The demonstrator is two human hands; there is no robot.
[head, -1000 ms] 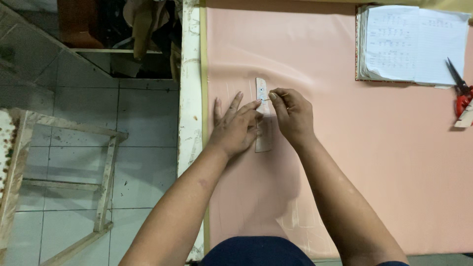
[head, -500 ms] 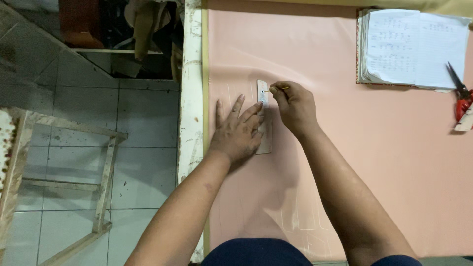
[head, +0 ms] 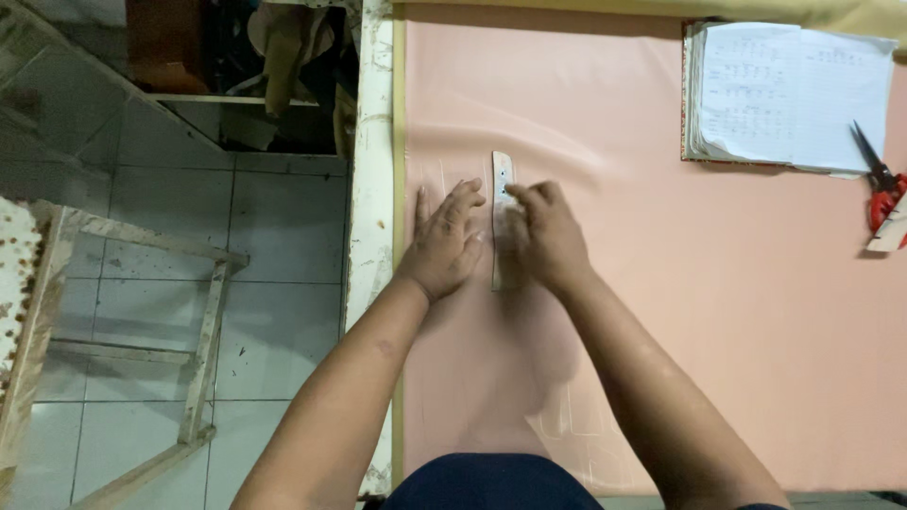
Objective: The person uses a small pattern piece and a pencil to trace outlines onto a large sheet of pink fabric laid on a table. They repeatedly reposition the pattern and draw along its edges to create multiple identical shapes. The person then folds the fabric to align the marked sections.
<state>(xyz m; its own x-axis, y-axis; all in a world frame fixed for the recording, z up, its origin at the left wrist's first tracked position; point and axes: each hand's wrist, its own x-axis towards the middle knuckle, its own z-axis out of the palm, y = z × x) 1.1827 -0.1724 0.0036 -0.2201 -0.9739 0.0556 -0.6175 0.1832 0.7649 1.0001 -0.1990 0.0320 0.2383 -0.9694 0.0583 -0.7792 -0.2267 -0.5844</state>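
Observation:
A narrow pale template strip (head: 504,168) with small holes lies lengthwise on pink fabric (head: 737,312) spread over the table. My left hand (head: 442,241) lies flat with its fingers apart, pressing the fabric, and its fingertips touch the strip's left edge. My right hand (head: 545,236) covers the strip's right side. Its thumb and forefinger are pinched together near the upper holes on something small, which looks like a piece of chalk but is blurred. Faint white drawn outlines (head: 576,425) show on the fabric close to my body.
An open notebook (head: 794,94) lies at the far right of the table, with red-handled scissors (head: 879,184) beside it. The table's worn white edge (head: 373,189) runs down the left. Beyond it are a tiled floor and a wooden frame (head: 203,349).
My right hand has slid a little down the strip from its top end. My left hand stays flat beside the strip, nearly unmoved.

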